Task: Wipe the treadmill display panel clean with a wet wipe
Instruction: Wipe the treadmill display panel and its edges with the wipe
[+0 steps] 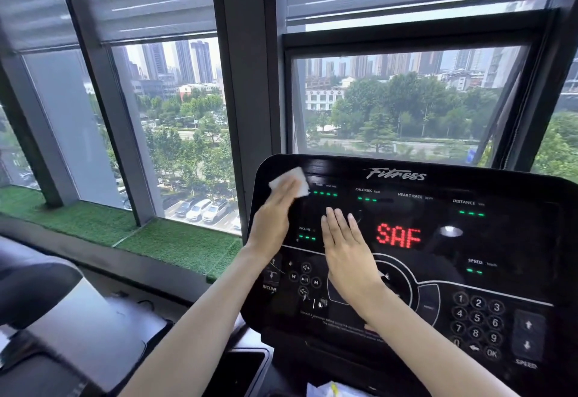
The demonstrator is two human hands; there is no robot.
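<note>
The person stands at the treadmill display panel (438, 240), a glossy black console set right in front of a big window (403, 105) that looks over trees and tower blocks. Their left hand (275, 215) lies flat with fingers stretched out, pressing a white wet wipe (289, 182) against the panel's upper left corner, just left of the TIME readout. The wipe pokes out beyond the fingertips, so it is pinned under the palm and fingers, not clenched in a fist. The right hand (347, 255) is spread open and holds nothing; it rests flat on the panel near the middle, fingers pointing up toward the top edge, just beside the red SAF letters (398, 235) glowing on the screen. Green dashes show at the small readouts. A number keypad (477, 321) sits at the lower right of the console, well apart from both hands. Along the window sill to the left runs a strip of green artificial turf (131, 230). At the very bottom edge something white and crumpled shows, too cut off to tell
</note>
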